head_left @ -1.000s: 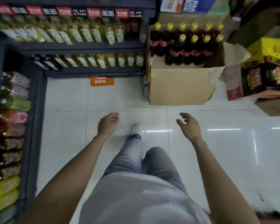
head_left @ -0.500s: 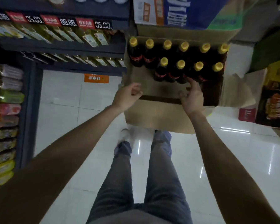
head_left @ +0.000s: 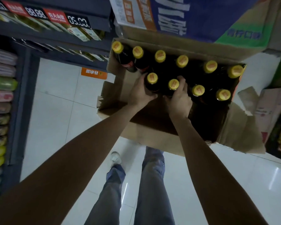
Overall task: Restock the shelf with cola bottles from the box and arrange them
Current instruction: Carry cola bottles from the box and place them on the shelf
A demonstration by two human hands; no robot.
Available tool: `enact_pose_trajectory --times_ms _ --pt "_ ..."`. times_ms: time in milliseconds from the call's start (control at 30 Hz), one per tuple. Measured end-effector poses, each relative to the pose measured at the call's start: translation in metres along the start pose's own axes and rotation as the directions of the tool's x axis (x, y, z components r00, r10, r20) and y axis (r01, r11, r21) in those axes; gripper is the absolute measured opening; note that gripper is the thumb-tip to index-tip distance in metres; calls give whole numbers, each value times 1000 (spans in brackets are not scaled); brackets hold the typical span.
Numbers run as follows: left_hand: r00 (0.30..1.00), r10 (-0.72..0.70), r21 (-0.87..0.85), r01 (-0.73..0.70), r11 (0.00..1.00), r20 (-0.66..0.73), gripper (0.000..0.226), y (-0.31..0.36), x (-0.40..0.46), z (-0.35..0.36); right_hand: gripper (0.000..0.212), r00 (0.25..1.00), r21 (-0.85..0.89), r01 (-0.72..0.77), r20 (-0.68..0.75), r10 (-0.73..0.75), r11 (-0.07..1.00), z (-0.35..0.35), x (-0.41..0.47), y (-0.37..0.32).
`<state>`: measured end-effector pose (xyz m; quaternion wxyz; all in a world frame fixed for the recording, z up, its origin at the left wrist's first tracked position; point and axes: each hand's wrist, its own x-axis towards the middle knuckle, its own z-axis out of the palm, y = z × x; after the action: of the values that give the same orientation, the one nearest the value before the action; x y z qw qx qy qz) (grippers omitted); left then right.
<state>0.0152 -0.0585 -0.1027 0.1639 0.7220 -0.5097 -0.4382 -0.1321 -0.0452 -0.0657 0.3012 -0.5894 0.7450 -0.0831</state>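
Both hands, left hand (head_left: 140,93) and right hand (head_left: 179,96), grip bottle necks.

A pale tiled floor (head_left: 58,111) carries an open cardboard box (head_left: 154,138) of cola bottles (head_left: 182,61), with a dark shelf (head_left: 23,101) at left.

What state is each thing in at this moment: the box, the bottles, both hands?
Cardboard box: open, flaps out, partly emptied at the near side.
Cola bottles: upright, yellow caps on, ten caps showing.
Left hand: grips the near-row bottle.
Right hand: grips the next bottle.
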Motion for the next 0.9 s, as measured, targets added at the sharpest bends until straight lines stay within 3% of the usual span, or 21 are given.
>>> enact_pose_trajectory --times_ms 167,300,400,533,667,767,900 --pt "993 -16 -104 4 995 -120 75 -1 9 13 64 993 102 72 -102 -62 992 -2 -5 1" --pt "990 124 -5 -125 992 -68 67 3 -5 -10 63 958 105 165 -253 -134 981 -19 -33 -6" --pt "978 191 -58 -196 979 -87 69 11 -36 -42 66 937 159 193 -322 -134 968 -48 -56 -20" --pt "966 133 -221 -183 958 -222 75 19 -100 -92 72 983 432 137 -170 -69 891 -89 -84 -40" --pt "940 -2 -468 -168 868 -342 76 28 -172 -147 72 997 724 73 -35 -69 686 -123 -116 -84" --pt "906 -14 -577 -258 775 -423 71 24 -225 -189 58 980 791 38 90 -179 610 -129 -140 -124" --pt "848 -123 -658 -300 691 -515 73 -5 -301 -237 57 916 770 1 255 -309 638 -99 -183 -186"
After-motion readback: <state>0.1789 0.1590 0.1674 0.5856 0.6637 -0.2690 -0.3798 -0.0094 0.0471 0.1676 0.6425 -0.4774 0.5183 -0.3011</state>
